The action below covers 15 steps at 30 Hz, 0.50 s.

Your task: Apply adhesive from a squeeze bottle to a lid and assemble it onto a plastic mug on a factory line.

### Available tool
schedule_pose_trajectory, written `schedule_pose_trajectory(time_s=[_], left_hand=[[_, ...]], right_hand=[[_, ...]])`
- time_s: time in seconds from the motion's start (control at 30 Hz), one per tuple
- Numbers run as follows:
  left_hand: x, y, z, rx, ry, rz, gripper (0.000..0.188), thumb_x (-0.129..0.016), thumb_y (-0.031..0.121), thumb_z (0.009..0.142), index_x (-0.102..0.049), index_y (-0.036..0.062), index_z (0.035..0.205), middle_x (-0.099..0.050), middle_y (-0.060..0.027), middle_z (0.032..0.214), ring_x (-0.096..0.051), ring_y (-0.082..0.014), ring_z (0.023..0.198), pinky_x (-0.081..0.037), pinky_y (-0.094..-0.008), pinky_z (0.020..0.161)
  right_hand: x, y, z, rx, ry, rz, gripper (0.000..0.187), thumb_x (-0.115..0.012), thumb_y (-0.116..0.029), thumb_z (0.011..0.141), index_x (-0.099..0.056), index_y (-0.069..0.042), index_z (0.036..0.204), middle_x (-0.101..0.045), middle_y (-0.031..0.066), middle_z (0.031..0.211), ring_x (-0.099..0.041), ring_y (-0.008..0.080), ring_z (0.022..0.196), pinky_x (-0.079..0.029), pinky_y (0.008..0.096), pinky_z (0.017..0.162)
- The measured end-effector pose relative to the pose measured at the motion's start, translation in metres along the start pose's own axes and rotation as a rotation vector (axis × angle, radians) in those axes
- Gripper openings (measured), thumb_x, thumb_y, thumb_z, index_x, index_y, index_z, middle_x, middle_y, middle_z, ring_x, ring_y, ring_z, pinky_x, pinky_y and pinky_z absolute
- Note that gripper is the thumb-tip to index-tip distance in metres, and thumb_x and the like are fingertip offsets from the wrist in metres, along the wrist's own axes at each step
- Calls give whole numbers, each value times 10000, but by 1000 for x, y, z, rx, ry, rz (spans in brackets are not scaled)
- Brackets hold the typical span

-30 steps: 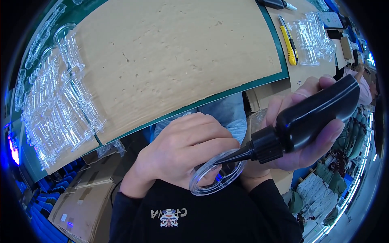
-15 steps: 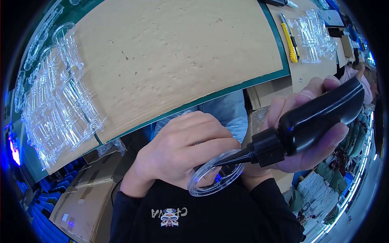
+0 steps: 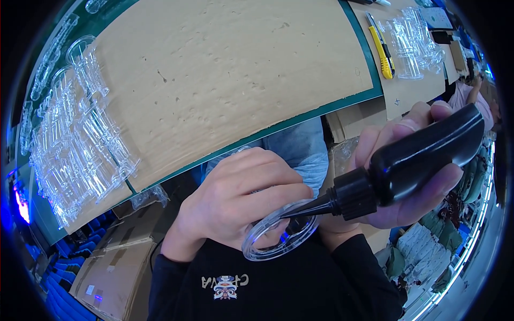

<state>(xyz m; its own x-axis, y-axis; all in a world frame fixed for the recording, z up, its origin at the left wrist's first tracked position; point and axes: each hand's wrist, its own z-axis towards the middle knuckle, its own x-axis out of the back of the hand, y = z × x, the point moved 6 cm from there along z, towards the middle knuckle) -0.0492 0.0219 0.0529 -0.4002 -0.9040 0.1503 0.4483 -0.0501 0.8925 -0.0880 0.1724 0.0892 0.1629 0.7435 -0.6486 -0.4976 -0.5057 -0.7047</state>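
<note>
Left hand [image 3: 247, 195] grips a clear ring [image 3: 252, 247] before the shirt [image 3: 300, 291]; right hand [image 3: 395, 214] wraps a black bottle [image 3: 423, 159].
The ring looks light, stiff and brittle, best pinched by its edge; the bottle seems squeezable. Whether its nozzle [image 3: 317, 207] touches is hard to tell. Printed lettering marks the shirt; no label shows on the bottle.

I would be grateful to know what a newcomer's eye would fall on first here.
Probably the glossy black bottle in the right hand, right of centre, its pointed nozzle at the rim of a clear, ring-ended piece held in the left hand. Next come the many clear tubular pieces massed at left, then the yellow-and-black utility knife at upper right.
</note>
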Motion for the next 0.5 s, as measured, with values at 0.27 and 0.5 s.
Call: schedule_pose_trajectory(time_s=[0.27, 0.5], left_hand=[[1, 1, -1, -11, 11, -4, 258, -637, 141, 701, -665, 16, 925, -619, -92, 873, -567, -230, 743, -458, -322, 683], [0, -2, -1, -31, 38, -9, 253, -631, 153, 725, -673, 10, 930, -625, -94, 873, -567, -231, 731, -464, -324, 692]], right_hand=[[11, -4, 1, 27, -113, -101, 614, -458, -458, 960, -354, 10, 1344, -604, 162, 1078, -576, 145, 473, -401, 231, 360], [16, -5, 1, 24, -144, -76, 615, -464, -455, 958, -357, 5, 1352, -608, 169, 1103, -585, 147, 490, -428, 222, 385]])
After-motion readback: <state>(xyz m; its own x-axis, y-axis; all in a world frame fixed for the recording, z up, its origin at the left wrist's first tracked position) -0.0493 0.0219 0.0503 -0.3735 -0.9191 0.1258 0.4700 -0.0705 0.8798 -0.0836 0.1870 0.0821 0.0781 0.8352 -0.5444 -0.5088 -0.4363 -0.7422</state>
